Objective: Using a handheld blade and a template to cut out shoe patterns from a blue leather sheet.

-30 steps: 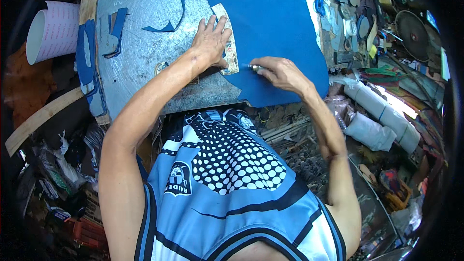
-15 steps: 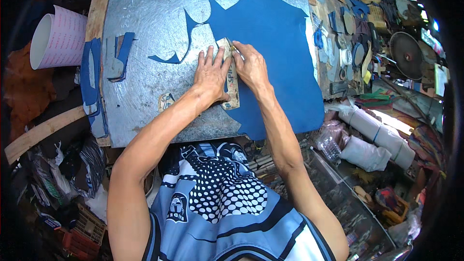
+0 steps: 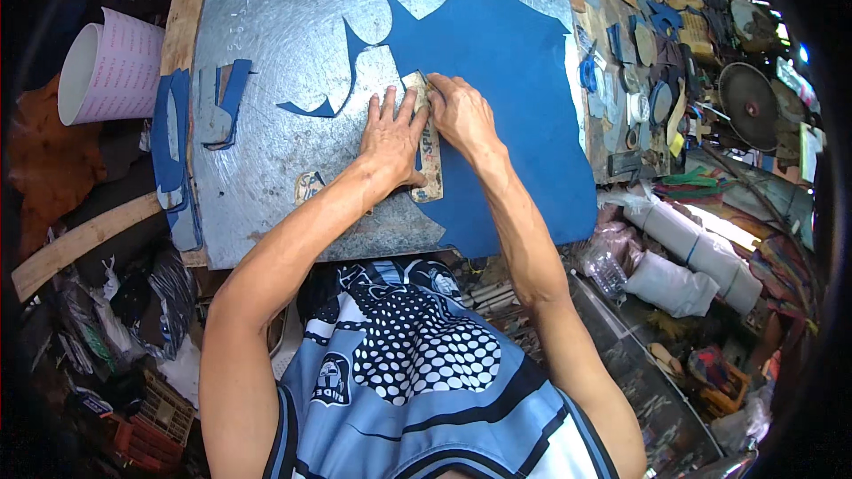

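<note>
A large blue leather-like sheet (image 3: 524, 124), with ragged cut edges, lies over the right part of the metal-topped table (image 3: 284, 18). On its left edge rests a long, worn, pale pattern piece (image 3: 429, 168) with printed marks. My left hand (image 3: 391, 137) lies flat with fingers spread, pressing the pattern's left side. Against its right edge, near the far end, my right hand (image 3: 463, 117) is closed round a slim knife, now almost wholly hidden by the fingers. A thin curved blue offcut (image 3: 349, 80) stretches to the left from the sheet.
Cut blue pieces (image 3: 232, 102) lie at the table's left, with more on its wooden edge (image 3: 173, 44). A small pale pattern (image 3: 309, 187) sits by my left forearm. Blue-handled scissors (image 3: 587, 71) and scraps cover the right-hand bench. A white roll (image 3: 111, 71) stands at left.
My right hand has turned slightly at the pattern's far end, and its fingers now cover the knife more. My left hand keeps its place on the pattern. The whole view has shifted a little.
</note>
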`<state>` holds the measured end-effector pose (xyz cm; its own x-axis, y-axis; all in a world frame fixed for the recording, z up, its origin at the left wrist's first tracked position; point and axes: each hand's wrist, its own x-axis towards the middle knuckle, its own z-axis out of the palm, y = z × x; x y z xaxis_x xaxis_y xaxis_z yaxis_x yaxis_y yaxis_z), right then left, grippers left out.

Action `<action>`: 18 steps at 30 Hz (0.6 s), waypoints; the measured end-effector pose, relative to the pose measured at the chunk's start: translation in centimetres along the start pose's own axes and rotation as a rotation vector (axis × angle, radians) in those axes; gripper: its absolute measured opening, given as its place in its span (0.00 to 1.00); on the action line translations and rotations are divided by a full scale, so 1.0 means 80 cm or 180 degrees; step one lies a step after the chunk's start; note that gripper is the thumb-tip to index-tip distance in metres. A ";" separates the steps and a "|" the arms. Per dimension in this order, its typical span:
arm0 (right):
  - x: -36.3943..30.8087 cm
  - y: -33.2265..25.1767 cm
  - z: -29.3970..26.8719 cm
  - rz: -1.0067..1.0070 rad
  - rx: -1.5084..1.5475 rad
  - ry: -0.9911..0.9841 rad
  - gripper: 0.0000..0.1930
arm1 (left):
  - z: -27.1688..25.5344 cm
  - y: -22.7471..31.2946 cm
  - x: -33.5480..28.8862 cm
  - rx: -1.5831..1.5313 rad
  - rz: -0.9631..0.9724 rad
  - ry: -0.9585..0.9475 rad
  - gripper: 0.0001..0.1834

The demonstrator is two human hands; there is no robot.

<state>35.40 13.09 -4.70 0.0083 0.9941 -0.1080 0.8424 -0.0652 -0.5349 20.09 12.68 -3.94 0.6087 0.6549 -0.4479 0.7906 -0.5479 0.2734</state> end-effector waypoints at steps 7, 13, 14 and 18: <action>-0.026 0.004 -0.005 0.0041 0.0117 0.0030 0.15 | 0.000 0.000 0.001 -0.0026 0.0049 0.0071 0.68; -0.104 -0.005 -0.002 0.0489 0.0319 0.0159 0.15 | 0.001 0.003 0.005 0.0026 0.0109 0.0137 0.66; -0.118 -0.005 0.001 0.0443 0.0338 0.0329 0.15 | -0.001 0.003 0.007 0.0038 0.0120 0.0167 0.66; -0.176 -0.025 -0.004 0.0795 0.0326 0.0168 0.14 | 0.003 0.002 0.012 0.0160 0.0126 0.0186 0.67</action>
<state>33.80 -0.72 -1.84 0.2392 0.9491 -0.2048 0.7519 -0.3145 -0.5794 20.80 13.14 -4.52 0.6434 0.6606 -0.3869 0.7624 -0.5984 0.2462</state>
